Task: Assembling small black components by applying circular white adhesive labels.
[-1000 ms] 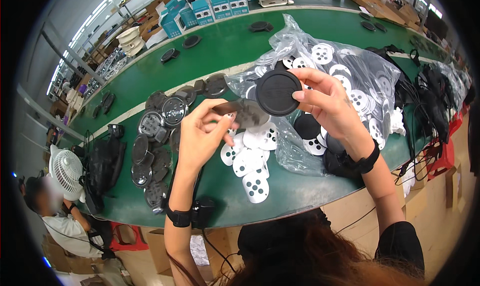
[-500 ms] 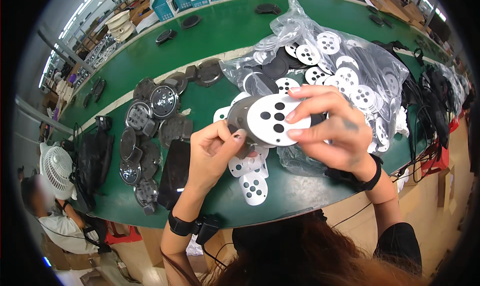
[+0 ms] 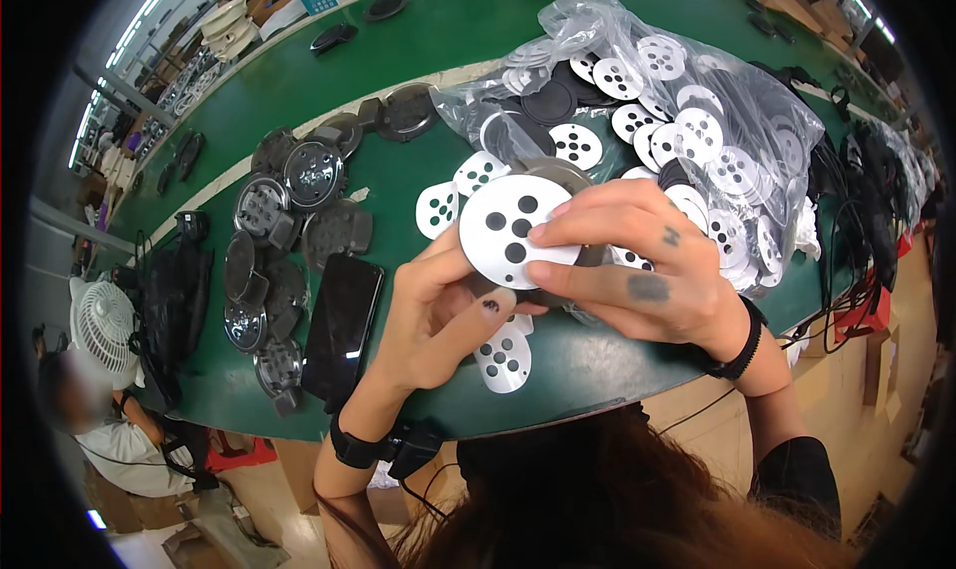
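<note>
Disc (image 3: 498,232) in hands (image 3: 652,270), phone (image 3: 342,328) left on table (image 3: 597,378), bag (image 3: 588,11) right

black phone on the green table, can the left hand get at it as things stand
Probably yes: the black phone lies uncovered close left of the left hand, though that hand seems occupied with the dark round part behind the white disc.

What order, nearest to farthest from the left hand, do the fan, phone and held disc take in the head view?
1. Held disc: at the left hand, upper right.
2. Phone: to its left.
3. Fan: far left.
</note>
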The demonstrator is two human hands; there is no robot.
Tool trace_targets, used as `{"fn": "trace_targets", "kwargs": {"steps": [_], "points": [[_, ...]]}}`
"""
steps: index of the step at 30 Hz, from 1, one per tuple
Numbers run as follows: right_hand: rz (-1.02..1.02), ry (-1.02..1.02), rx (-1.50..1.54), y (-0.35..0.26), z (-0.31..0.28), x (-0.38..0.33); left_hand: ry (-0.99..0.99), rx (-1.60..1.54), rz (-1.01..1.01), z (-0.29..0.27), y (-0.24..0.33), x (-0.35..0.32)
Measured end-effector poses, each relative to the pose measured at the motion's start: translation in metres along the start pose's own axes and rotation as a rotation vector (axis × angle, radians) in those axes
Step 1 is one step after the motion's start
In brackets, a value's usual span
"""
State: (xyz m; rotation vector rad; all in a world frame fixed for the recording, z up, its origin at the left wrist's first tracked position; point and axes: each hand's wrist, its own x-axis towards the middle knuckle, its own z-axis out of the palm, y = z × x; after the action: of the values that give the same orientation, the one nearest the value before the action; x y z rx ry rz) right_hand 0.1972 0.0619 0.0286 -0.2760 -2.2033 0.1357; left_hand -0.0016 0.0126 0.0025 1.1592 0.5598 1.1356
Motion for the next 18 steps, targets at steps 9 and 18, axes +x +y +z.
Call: {"fn": "trace_targets", "kwargs": {"steps": [9, 18], "points": [[0.173, -0.063, 0.174, 0.0041, 0.0021, -0.0031, 0.084, 0.325, 0.086, 0.0011, 0.0024, 0.0023], [0.215, -0.073, 0.198, -0.0013, 0.0021, -0.0029, 0.097, 0.526, 0.12, -0.0043, -0.0002, 0.0014]]}}
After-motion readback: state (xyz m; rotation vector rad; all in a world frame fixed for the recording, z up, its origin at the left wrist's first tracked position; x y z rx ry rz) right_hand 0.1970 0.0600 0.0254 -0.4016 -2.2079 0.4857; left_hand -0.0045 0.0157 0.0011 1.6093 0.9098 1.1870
